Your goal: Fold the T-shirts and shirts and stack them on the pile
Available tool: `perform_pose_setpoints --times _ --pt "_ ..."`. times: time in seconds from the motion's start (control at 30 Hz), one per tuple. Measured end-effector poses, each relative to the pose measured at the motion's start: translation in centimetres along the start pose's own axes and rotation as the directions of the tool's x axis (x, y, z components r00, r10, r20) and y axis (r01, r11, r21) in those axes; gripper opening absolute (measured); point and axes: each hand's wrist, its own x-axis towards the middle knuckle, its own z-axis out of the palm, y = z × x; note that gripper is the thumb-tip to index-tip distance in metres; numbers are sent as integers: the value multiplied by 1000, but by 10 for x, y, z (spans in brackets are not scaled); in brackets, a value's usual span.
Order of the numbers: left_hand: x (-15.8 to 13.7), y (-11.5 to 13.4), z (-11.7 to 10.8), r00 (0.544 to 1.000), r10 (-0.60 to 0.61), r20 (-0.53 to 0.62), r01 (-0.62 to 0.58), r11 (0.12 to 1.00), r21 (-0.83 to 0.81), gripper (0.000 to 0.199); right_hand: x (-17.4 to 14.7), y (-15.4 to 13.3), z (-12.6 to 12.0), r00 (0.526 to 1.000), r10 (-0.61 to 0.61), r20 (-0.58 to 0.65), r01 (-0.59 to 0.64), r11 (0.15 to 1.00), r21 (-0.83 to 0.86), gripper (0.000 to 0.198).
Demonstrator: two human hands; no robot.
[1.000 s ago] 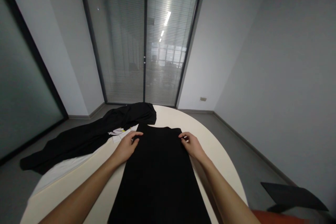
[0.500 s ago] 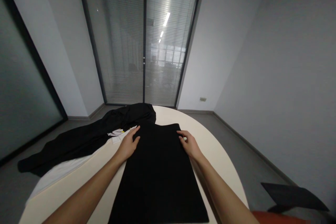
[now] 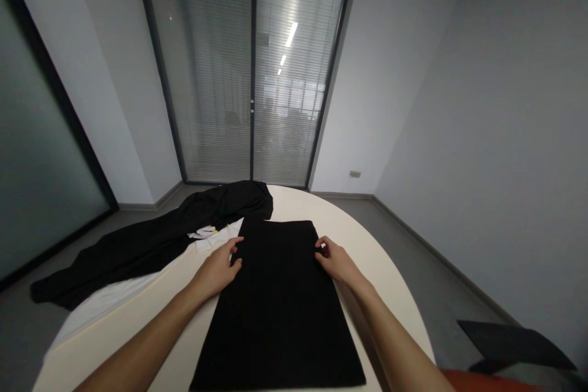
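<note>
A black skirt (image 3: pixel 280 312) lies flat and smooth over the table, its narrower end away from me. At its left edge, near that far end, is my left hand (image 3: pixel 219 269), thumb and forefinger apart and the fingertips touching the cloth. My right hand (image 3: pixel 339 262) rests at the right edge at about the same height. Its fingers are bent, with a gap between thumb and forefinger. Neither hand grips the cloth.
The round pale table (image 3: pixel 381 275) carries other clothes on its left: a black garment (image 3: pixel 151 239) hanging past the edge and a white one (image 3: pixel 114 297) partly under it. A dark chair part (image 3: pixel 514 343) stands at lower right. Behind is a glass partition (image 3: pixel 248 73) with blinds.
Both hands have slid a little toward me along the skirt's sides. The skirt's far edge, wavy before, now lies straighter and slightly nearer. The other clothes have stayed put.
</note>
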Motion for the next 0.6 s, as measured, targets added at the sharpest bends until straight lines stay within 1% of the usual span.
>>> perform_pose_setpoints --times 0.13,0.2,0.27,0.3,0.37,0.43,0.47,0.53,0.57,0.6 --pt "1 0 1 998 56 -31 -56 998 -9 45 0 1 0 997 -32 -70 39 995 93 16" --pt "2 1 0 998 60 -21 -60 998 4 41 1 3 1 998 -20 -64 25 997 75 16" --pt "0 3 -4 998 61 -8 -60 998 26 39 0 2 0 1000 -10 -22 10 1000 11 16" --pt "-2 5 -7 999 49 -4 -49 998 36 40 -2 -1 -2 1000 -6 -20 5 999 -36 16" --pt "-7 8 -15 1000 8 30 -9 999 47 48 -8 -12 -7 996 -28 -80 17 991 -132 21" --pt "-11 9 -22 993 -17 113 12 999 51 59 -16 -28 -11 983 -121 -137 91 975 -203 29" --pt "-12 9 -25 988 -16 156 9 999 49 62 -21 -36 -11 975 -189 -119 161 964 -213 34" --pt "-13 8 -27 980 -2 199 -6 999 38 62 -30 -50 -7 951 -310 12 306 933 -188 47" --pt "-13 7 -27 980 1 201 -8 999 31 60 -34 -55 -2 938 -333 96 345 923 -168 53" --pt "-13 7 -26 981 -4 191 -2 1000 30 57 -38 -58 3 929 -330 170 356 922 -154 57"
